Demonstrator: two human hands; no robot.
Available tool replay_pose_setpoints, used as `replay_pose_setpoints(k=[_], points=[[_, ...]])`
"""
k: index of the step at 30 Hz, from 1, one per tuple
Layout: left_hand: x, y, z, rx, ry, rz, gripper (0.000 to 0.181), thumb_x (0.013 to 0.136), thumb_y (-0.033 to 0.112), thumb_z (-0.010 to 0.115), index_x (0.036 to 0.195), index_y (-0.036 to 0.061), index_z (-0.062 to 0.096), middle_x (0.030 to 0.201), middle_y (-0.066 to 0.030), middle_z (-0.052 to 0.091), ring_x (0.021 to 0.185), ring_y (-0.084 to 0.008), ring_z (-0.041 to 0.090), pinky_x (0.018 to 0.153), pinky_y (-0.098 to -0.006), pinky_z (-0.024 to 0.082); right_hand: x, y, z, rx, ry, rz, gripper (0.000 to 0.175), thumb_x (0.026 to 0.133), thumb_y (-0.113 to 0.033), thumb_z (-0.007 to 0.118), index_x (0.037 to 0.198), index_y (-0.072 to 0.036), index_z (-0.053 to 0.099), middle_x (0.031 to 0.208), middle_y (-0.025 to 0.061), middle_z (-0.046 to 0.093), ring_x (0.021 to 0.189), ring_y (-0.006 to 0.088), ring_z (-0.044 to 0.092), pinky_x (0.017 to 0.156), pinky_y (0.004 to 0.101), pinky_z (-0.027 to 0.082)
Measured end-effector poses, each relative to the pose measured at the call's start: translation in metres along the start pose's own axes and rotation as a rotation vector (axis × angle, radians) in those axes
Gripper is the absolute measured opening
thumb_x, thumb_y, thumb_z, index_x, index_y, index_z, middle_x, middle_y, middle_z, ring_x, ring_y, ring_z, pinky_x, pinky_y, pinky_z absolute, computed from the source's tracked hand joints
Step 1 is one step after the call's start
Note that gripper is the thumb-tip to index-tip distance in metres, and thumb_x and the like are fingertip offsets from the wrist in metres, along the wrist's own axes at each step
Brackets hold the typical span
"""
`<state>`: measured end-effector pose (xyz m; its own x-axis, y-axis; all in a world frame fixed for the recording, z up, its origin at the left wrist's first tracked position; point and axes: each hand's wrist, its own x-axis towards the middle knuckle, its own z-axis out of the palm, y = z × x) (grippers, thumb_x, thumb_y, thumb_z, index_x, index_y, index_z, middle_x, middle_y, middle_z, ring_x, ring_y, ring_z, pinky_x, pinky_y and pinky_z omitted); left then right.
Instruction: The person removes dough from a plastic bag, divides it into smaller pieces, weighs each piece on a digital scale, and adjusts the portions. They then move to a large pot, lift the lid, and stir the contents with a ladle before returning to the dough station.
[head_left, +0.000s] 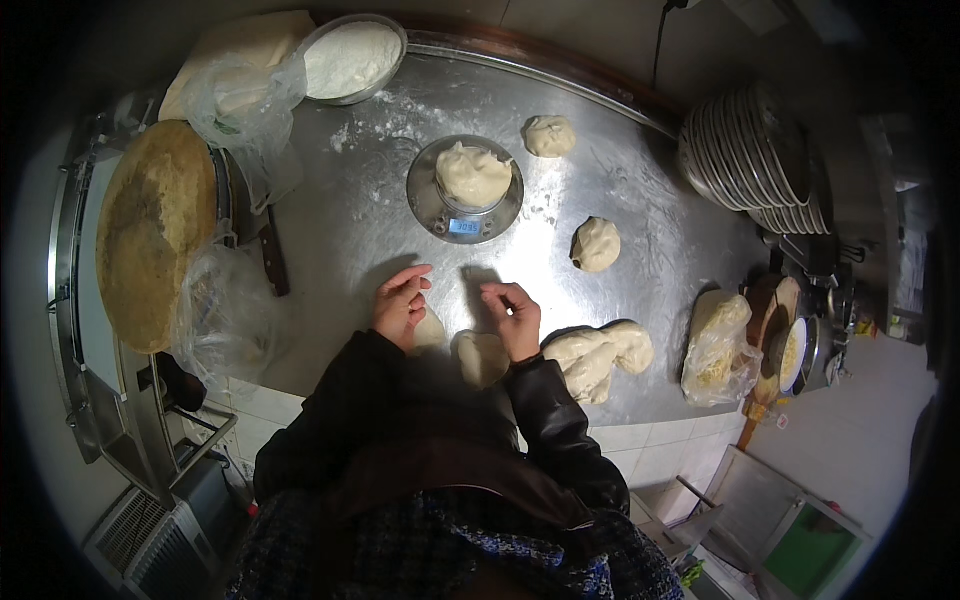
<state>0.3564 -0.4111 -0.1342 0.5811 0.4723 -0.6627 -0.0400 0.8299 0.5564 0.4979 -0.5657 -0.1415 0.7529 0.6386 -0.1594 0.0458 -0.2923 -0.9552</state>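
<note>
My left hand (403, 307) hovers above the steel table's front part, its fingers loosely bent and holding nothing. Beneath and beside it lies a pale dough piece (429, 332), partly hidden. My right hand (514, 316) is curled with a small gap between thumb and fingers, and I see nothing in it. Close to its wrist sits another dough piece (480, 358). A larger, uneven dough mass (598, 358) rests right of my right sleeve. Ahead of both hands, a dough lump (474, 176) sits on a round kitchen scale (428, 213) with a lit display.
Two dough balls, a far one (550, 136) and a nearer one (597, 244), lie right of the scale. A flour bowl (352, 60), round wooden board (156, 236), plastic bag (225, 311) and wooden-handled knife (274, 260) are leftward. Stacked metal plates (739, 150) and bagged food (718, 349) stand right.
</note>
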Motion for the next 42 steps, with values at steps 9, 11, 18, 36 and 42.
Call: replay_pose_setpoints(k=[9, 11, 18, 36, 42], points=[[0.006, 0.015, 0.003, 0.064, 0.018, 0.072, 0.020, 0.099, 0.016, 0.064, 0.114, 0.0035, 0.067, 0.070, 0.0061, 0.048, 0.057, -0.0018, 0.041, 0.047, -0.0179, 0.030, 0.041, 0.010, -0.018, -0.016, 0.065, 0.087, 0.017, 0.089, -0.013, 0.075, 0.102, -0.002, 0.074, 0.090, 0.0082, 0.073, 0.082, 0.0149, 0.066, 0.077, 0.0285, 0.052], [0.013, 0.020, 0.013, 0.236, 0.009, 0.314, 0.021, 0.098, 0.017, 0.065, 0.112, 0.0020, 0.068, 0.073, 0.0041, 0.053, 0.061, -0.0041, 0.048, 0.052, -0.0194, 0.037, 0.060, 0.003, -0.018, -0.099, 0.098, 0.105, 0.019, 0.089, -0.015, 0.075, 0.103, -0.001, 0.074, 0.092, 0.0096, 0.074, 0.083, 0.0160, 0.067, 0.078, 0.0297, 0.053], [0.091, 0.082, 0.114, 1.255, -0.020, 0.937, 0.037, 0.088, 0.016, 0.072, 0.124, 0.0098, 0.068, 0.103, -0.0106, 0.064, 0.088, -0.0250, 0.065, 0.078, -0.0356, 0.051, 0.199, -0.036, -0.024, -0.141, -0.116, -0.186, 0.037, 0.086, -0.013, 0.077, 0.120, -0.001, 0.069, 0.104, 0.0109, 0.072, 0.085, 0.0164, 0.067, 0.074, 0.0298, 0.054], [0.119, 0.091, 0.134, 1.138, -0.131, 1.024, 0.044, 0.089, 0.017, 0.069, 0.133, 0.0132, 0.064, 0.090, -0.0107, 0.065, 0.081, -0.0226, 0.066, 0.068, -0.0356, 0.049, 0.102, -0.110, -0.072, 0.346, -0.189, 0.056, 0.022, 0.095, -0.001, 0.063, 0.115, 0.007, 0.067, 0.095, 0.0093, 0.070, 0.082, 0.0160, 0.066, 0.075, 0.0283, 0.053], [0.016, 0.019, 0.060, 0.384, -0.213, 0.196, 0.033, 0.103, 0.036, 0.053, 0.112, 0.0063, 0.067, 0.076, 0.0028, 0.050, 0.062, -0.0058, 0.046, 0.054, -0.0214, 0.034, 0.027, -0.065, 0.003, 0.218, -0.164, 0.071, 0.024, 0.094, -0.001, 0.065, 0.118, 0.001, 0.070, 0.092, 0.0041, 0.073, 0.075, 0.0092, 0.064, 0.068, 0.0246, 0.052]])
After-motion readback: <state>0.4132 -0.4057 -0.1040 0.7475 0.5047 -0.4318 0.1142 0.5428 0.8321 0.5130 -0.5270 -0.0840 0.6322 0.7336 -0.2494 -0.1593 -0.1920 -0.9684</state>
